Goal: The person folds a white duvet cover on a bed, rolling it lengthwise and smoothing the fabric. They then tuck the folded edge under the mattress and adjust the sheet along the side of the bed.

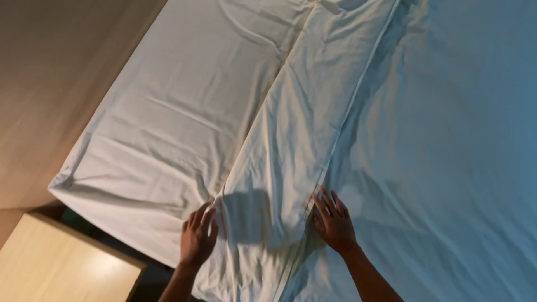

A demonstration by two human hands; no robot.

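Both hands lie flat with fingers spread open on the bed. The left hand (pixel 197 237) presses the folded white sheet (pixel 291 145) at 7 o'clock; the right hand (pixel 334 222) rests on its seam edge at 5 o'clock (a wooden nightstand (pixel 61 263) sits far left).

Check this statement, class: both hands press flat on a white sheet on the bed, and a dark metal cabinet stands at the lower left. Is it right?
Not quite. The left hand and right hand do press flat on the white sheet, but the head view shows a light wooden cabinet at the lower left, not dark metal.
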